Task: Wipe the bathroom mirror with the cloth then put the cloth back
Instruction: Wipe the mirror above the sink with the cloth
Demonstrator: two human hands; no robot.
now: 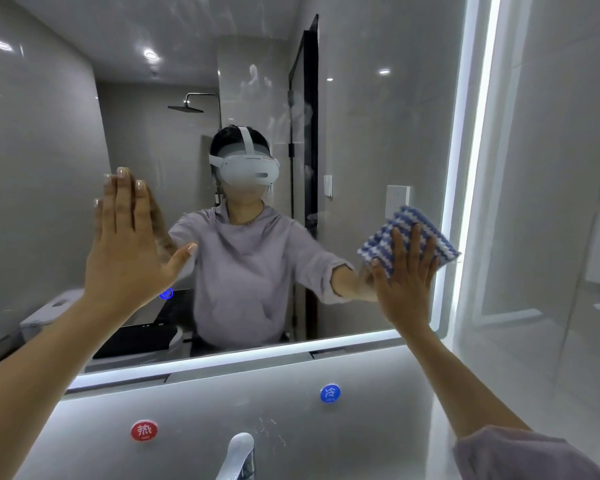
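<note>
Covering the lower part of the blue-and-white striped woven cloth (409, 233), the right hand (404, 282) in the head view hides how far the fabric runs beneath the palm; only the upper folds and the two side corners show. The large wall-mounted bathroom mirror (361, 133) with its glowing white edge strip is cut off at the top and left of the picture. The curved chrome tap (238, 455) is clipped by the bottom edge, so its base cannot be seen. The left forearm runs out at the lower left, and the lilac fabric sleeve (520, 455) is cropped at the lower right corner. Faint streaks on the glass near the top are hard to make out. The small print under the characters on the round red sticker (144, 430) and the round blue sticker (330, 393) is too small to read.

The cloth lies flat against the mirror near its lower right corner, just beside the lit right edge. The right hand's fingers are straight and slightly apart, pressing it to the glass, with the fingertips reaching about halfway up the fabric and the rest sticking out above and to both sides of them. The left hand (129, 247) rests flat on the glass well apart to the left, fingers straight and close together, thumb spread wide, holding nothing.
</note>
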